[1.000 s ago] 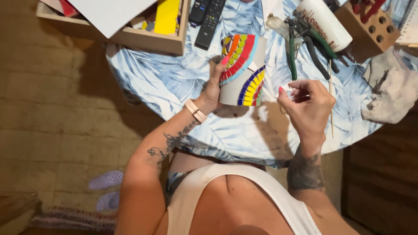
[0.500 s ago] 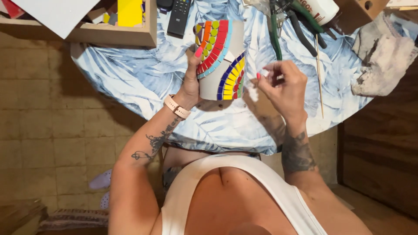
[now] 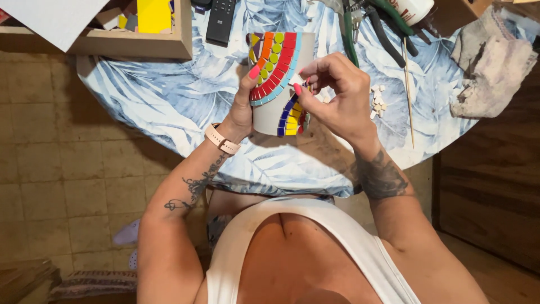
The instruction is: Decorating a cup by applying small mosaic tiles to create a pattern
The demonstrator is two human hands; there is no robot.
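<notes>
Hands: left hand [image 3: 243,110] grips the pot [image 3: 275,84] from its left side, thumb pressed on the coloured tiles; right hand [image 3: 337,98] is pinched narrow, fingertips [image 3: 298,87] touching the pot's face, holding a small white piece [image 3: 293,79] against it.
Table [image 3: 185,101]: round, covered in a blue leaf-print cloth; the pot is held just above its near middle.
Tray [image 3: 135,42]: wooden, well left of the pot at the table's far edge, with a yellow sheet and scraps inside.
Rag [image 3: 495,62]: grey-white, crumpled, well right of the pot.
Pot: white, tilted on its side, with two arcs of mosaic in red, orange, yellow, green and blue.
Remote [image 3: 219,22]: black, just beyond the pot, to its left.
Pliers [image 3: 365,28]: green and black handles, beyond the pot, to its right.
Stick [image 3: 407,90]: thin, wooden, right of the pot.
Tile bits [image 3: 378,101]: small white pieces on the cloth, just right of the right hand.
</notes>
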